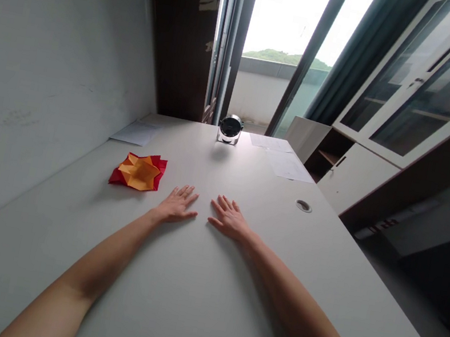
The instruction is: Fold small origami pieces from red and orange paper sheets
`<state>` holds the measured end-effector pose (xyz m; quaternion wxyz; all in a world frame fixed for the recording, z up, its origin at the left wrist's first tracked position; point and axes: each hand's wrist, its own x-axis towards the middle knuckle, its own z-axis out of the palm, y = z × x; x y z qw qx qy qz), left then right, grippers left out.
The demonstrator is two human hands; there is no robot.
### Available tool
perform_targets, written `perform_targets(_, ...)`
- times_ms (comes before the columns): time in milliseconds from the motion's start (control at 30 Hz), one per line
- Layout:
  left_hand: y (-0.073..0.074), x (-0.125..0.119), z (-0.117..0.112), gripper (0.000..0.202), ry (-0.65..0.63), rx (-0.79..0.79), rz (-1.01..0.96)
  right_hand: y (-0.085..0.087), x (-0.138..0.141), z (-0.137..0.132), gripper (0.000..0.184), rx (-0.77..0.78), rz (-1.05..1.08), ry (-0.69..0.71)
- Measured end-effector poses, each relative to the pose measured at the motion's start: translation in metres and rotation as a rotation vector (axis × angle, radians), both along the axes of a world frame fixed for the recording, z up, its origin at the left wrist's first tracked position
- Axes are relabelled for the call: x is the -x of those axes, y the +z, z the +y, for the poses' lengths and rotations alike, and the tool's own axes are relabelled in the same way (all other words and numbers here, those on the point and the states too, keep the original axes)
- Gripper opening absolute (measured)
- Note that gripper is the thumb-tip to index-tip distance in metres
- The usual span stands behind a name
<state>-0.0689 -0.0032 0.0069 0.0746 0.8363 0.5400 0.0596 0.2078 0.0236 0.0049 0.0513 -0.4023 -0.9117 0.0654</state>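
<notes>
My left hand [177, 205] lies flat on the white table [194, 291], its fingers spread and nothing in it. Mirroring it a short gap to the right, my right hand [228, 217] also rests palm down with fingers apart, holding nothing. Just beyond and left of my left hand sits a piece of folded paper, with an orange star-like part [139, 171] on top of red paper [119, 177]. Neither hand touches it.
A round black device on a stand [230, 127] is at the table's far end. Paper sheets lie at the back left [136, 132] and back right [290, 165]. A round cable hole [303, 206] is near the right edge. A wall [50, 74] borders the left side.
</notes>
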Motion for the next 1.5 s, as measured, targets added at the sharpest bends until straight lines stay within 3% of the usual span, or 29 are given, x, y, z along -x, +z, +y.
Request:
perform_targets(200,0.004,0.000,-0.002,0.080,-0.050,0.016,0.010,0.002,0.000,-0.002,0.081,0.012,0.010,0.007)
perform_targets(1500,0.005,0.004,-0.011,0.055,-0.010,-0.088,-0.100,0.003,-0.003,-0.001,0.057,0.002,0.108,-0.019)
